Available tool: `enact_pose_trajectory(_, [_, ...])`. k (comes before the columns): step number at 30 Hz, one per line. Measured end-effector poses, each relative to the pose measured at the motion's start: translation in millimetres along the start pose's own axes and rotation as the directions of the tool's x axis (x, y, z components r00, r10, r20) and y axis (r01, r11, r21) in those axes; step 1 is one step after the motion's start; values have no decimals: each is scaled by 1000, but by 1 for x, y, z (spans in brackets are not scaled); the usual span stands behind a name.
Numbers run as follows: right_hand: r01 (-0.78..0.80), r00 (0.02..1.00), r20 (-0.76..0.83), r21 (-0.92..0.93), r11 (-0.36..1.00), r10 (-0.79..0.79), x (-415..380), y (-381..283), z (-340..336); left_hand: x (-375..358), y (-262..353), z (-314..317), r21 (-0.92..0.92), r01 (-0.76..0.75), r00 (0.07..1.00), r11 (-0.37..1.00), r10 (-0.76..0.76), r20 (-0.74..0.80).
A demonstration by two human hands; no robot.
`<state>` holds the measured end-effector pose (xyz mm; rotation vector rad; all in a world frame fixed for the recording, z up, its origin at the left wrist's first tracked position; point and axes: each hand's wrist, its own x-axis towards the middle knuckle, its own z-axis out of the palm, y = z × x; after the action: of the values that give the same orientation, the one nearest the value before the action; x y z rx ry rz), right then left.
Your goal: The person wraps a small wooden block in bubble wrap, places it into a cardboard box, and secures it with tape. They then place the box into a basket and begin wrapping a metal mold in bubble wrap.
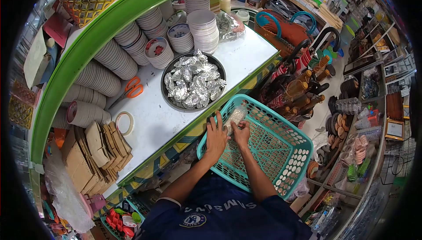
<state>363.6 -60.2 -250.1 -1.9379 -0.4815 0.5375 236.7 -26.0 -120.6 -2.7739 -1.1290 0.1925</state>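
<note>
A small clear plastic packet with pale contents [238, 114] is between my hands, above the left end of a teal plastic basket [303, 145]. My right hand [240, 135] pinches the packet's near end between thumb and fingers. From the other side, my left hand [216, 136] grips the same end, its fingers pointing away from me near the basket's rim. What the fingertips press on is partly hidden. Beyond the basket, a round dark pan [163, 91] on the white counter holds a heap of silvery fluted foil or metal cups [193, 79].
The white counter [165, 123] carries stacked bowls [204, 31], orange-handled scissors [132, 88], a tape roll [125, 123] and folded brown cardboard [94, 156]. Its green edge runs beside the basket. Dark-handled items [299, 90] stand right of the counter; shelves of goods [360, 143] line the far right.
</note>
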Motion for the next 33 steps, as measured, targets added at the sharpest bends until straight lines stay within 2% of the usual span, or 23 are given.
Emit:
enact_pose_trajectory(4, [-15,1000,-2,9,1000,15,7,7,5,1,1,10,65,6,1000,998,-6,5])
enact_pose_trajectory(6, [6,1000,-13,19,1000,-6,7,5,5,3,0,15,100,6,998,995,0,-55])
enact_pose_trajectory(8, [27,999,-25,27,999,-26,5,2,4,2,1,17,83,8,997,996,-2,-72])
enact_pose_trajectory(13, [-58,998,12,86,995,57,6,-5,-1,0,-3,10,27,-6,993,1000,9,-120])
enact_pose_trajectory(15, [-67,998,24,90,994,65,7,-7,-3,-2,-4,3,-157,-24,989,987,0,-148])
enact_pose_trajectory(16, [-75,997,35,94,993,72,7,-10,-4,-2,-5,3,-157,-25,989,987,1,-147])
enact_pose_trajectory(18, [-75,997,24,93,993,73,5,-15,-7,-2,-5,1,-380,-66,952,923,-56,-301])
enact_pose_trajectory(19, [-74,997,13,94,993,73,3,-19,-8,-1,-5,2,-380,-69,952,923,-52,-300])
enact_pose_trajectory(21, [-90,996,13,111,990,89,2,-21,-9,1,-6,2,-496,-120,914,860,-99,-393])
enact_pose_trajectory(29, [-70,996,-42,127,989,76,20,-14,-14,17,-1,0,-516,-162,901,841,-87,-424])
enact_pose_trajectory(33, [-134,991,1,162,978,136,22,-21,-15,21,2,0,-538,-167,891,826,-106,-440])
